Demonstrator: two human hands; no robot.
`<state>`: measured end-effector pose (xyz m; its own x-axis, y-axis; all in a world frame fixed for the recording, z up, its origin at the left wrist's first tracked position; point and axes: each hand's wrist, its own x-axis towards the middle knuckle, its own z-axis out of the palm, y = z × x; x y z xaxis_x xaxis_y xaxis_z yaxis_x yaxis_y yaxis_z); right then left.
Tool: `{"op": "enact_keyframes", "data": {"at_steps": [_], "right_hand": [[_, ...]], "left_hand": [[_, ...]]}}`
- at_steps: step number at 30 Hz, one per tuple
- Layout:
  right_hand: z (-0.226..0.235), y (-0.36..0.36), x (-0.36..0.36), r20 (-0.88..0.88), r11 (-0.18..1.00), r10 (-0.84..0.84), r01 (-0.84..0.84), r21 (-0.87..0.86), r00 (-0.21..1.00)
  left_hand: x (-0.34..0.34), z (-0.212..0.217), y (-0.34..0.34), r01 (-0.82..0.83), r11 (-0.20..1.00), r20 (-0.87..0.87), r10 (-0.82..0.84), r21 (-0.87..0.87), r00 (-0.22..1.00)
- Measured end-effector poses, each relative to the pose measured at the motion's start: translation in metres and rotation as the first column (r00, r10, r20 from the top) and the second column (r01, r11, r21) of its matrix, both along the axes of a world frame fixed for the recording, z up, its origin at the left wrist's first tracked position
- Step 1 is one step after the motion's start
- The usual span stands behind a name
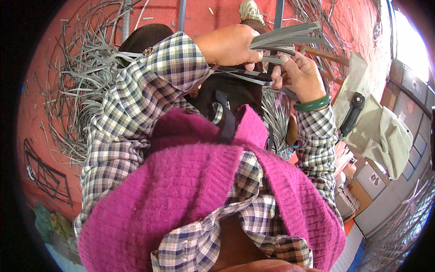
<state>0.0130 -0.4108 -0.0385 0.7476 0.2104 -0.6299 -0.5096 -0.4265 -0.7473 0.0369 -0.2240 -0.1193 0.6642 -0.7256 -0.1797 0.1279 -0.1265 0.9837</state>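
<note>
Partway imo: left hand [233,45] clamped on a gathered grey bundle [290,38], right hand [302,78] pinching strips [273,60] just below it, loads of loose strands [84,102] ungathered left of it.

Grey strips [290,37]: stretch within left hand [229,45] hidden by its fingers [256,56]. Blue-grey bar [279,13], beyond the fingers: cut off by upper edge.

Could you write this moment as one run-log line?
Left hand: holding grey strip bundle | Right hand: at the strips, grip unclear | Around: grey strip heap on red floor | Worn: green bangle
</note>
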Motion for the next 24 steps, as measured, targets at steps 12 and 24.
{"op": "enact_keyframes", "data": {"at_steps": [12, 24], "right_hand": [[0.007, -0.01, 0.004, -0.082, 0.995, -0.019, 0.027, 0.097, 0.996], [-0.006, 0.008, -0.004, 0.296, 0.976, 0.071, -0.005, -0.217, 0.953]], "left_hand": [[0.009, 0.008, 0.004, 0.068, 0.997, 0.063, -0.066, -0.042, 0.996], [-0.002, 0.01, -0.005, -0.131, 0.973, 0.034, 0.127, 0.19, 0.991]]}}
